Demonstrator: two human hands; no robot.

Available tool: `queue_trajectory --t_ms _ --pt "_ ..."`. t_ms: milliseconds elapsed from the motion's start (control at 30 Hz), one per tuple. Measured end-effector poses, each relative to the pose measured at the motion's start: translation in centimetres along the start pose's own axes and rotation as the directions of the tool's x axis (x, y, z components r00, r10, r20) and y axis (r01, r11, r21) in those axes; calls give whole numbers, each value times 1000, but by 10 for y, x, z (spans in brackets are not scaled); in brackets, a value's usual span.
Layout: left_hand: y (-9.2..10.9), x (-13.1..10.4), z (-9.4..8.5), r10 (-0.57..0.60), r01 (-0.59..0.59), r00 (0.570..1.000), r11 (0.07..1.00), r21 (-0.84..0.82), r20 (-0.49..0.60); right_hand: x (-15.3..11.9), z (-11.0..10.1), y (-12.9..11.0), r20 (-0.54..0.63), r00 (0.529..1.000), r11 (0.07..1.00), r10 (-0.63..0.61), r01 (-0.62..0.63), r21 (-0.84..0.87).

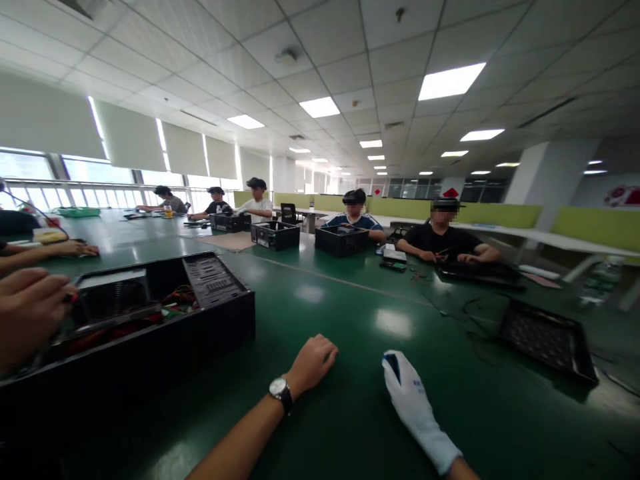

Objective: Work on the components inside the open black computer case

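Observation:
My left hand (pixel 313 363), bare and with a watch (pixel 279 388) on its wrist, rests on the green table (pixel 345 413). Its fingers are loosely curled together, and I see nothing in them. To its right lies my right hand (pixel 406 387) in a white glove. A gap with dark blue in it shows between thumb and fingers, which looks like the glove's palm side. Left of my hands stands an open black computer case (pixel 220 327) with wires and a metal drive cage inside. Neither hand touches it.
A co-worker's hand (pixel 30 313) hovers over the case at the left edge. A black panel (pixel 547 337) and loose cables lie to the right, near a plastic bottle (pixel 603 280). Across the table, several people sit at black cases (pixel 343 241).

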State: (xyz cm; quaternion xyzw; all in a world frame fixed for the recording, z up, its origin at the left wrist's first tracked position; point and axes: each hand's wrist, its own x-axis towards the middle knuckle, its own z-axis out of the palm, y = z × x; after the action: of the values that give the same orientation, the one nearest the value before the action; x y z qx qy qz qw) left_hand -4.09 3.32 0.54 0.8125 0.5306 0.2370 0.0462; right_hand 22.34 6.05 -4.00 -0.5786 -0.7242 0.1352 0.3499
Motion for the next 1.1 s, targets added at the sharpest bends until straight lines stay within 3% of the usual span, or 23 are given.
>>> queue_trajectory --t_ms 67,133,267,367,433,533,700,767,867,1000,1033,1100 --pt "-4 -1 14 24 -24 999 1000 2 34 1 -1 2 45 998 998 36 -39 50" --pt "-8 -2 20 32 -32 999 999 9 43 2 0 -4 101 995 999 -5 1 38" --pt "-9 -4 20 39 -39 999 999 29 7 2 -1 -18 165 984 997 -68 71 -16" --pt "-5 -6 19 43 -41 997 998 42 -57 1 -3 -20 142 987 997 -81 80 15" --pt "-4 -8 19 44 -39 993 998 50 -105 1 -5 -19 47 990 988 -133 129 84" --pt "-3 -7 13 49 -39 984 997 63 -170 1 -8 -15 -210 957 953 -200 240 186" --pt "13 23 -27 29 56 910 980 192 -413 5 -27 -6 -480 867 944 -134 259 205" --pt "23 41 -48 16 89 928 961 263 -373 8 -41 -2 -563 823 951 -71 227 211" --pt "37 59 -71 -4 65 982 945 320 -188 12 -68 1 -644 765 955 8 185 232" --pt "65 52 -75 -23 60 993 942 331 -114 19 -110 -22 -735 678 932 24 250 262" --pt "77 45 -74 -17 50 995 942 330 -103 22 -120 -35 -737 676 924 -6 285 254" --pt "109 24 -71 0 26 997 945 327 -81 30 -138 -68 -657 741 906 -142 364 214"
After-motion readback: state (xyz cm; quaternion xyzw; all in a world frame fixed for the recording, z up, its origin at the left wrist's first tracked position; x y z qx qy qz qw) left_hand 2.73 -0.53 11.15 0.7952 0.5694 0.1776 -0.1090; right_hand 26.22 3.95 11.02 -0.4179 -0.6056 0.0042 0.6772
